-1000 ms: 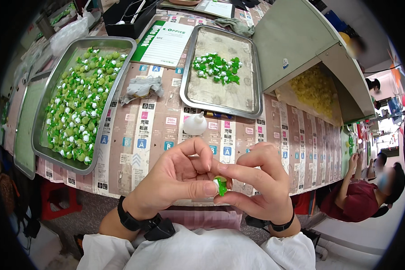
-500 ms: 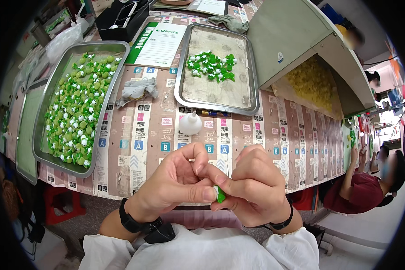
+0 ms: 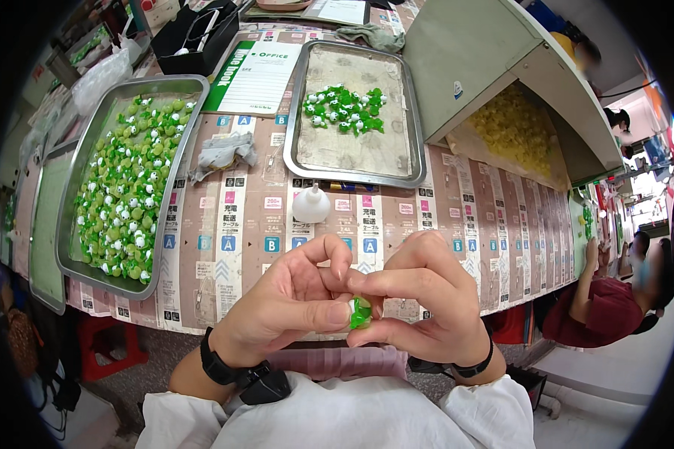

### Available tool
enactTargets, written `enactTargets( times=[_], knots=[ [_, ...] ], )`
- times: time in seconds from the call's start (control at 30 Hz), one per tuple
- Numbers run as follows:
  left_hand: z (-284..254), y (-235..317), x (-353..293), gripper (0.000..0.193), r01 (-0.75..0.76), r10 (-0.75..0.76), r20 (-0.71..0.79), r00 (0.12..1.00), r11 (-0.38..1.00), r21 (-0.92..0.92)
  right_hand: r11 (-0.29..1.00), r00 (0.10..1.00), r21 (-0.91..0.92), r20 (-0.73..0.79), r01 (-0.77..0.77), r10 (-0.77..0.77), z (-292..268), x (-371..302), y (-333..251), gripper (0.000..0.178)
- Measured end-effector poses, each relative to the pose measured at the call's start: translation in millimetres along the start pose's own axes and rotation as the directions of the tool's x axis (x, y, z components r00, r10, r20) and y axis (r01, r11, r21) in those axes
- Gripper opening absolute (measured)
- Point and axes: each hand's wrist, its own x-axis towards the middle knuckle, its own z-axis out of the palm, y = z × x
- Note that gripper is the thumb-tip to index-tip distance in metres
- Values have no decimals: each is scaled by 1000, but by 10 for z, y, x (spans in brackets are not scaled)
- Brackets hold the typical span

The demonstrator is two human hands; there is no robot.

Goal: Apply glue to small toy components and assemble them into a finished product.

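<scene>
A small green and white plastic figure [image 3: 360, 314] sits at the meeting fingertips of both hands, above the front edge of the table. The thumb of my left hand [image 3: 296, 299] presses on its white side, with the fingers curled behind. My right hand [image 3: 430, 307] is bent around its green side, thumb below and index finger above. Part of the figure is hidden by the fingers. Beyond the hands stands a white squeeze bottle [image 3: 311, 206]. Similar green and white figures [image 3: 344, 108] lie in a pile on a lined metal tray [image 3: 352, 161].
At left, a deep metal tray [image 3: 151, 288] holds many green and white pieces. A grey cloth [image 3: 223, 153] and a notebook [image 3: 258, 75] lie between the trays. At right, an open-fronted box [image 3: 487, 67] covers yellowish pieces [image 3: 509, 131]. A person in a dark red top [image 3: 591, 310] sits at far right.
My right fingers have loosened and straightened somewhat, showing more of the figure. The figure has turned slightly between the fingertips. The view has shifted a little.
</scene>
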Motion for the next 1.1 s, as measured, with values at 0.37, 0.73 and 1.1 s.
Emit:
enactTargets(
  times=[0.37,0.73,1.1],
  knots=[
    [107,11,238,34,-21,19,-37,999,999,-41,990,981,-40,-130,137,-141,-130,11,35,25],
    [848,420,290,19,-341,282,207,937,865,368,849,807,-17,-301,528,-508,-464,509,-291,13],
    [916,508,505,15,-305,259,171,951,879,366,875,821,-62,-319,481,-474,-588,617,-164,11]
  ],
)
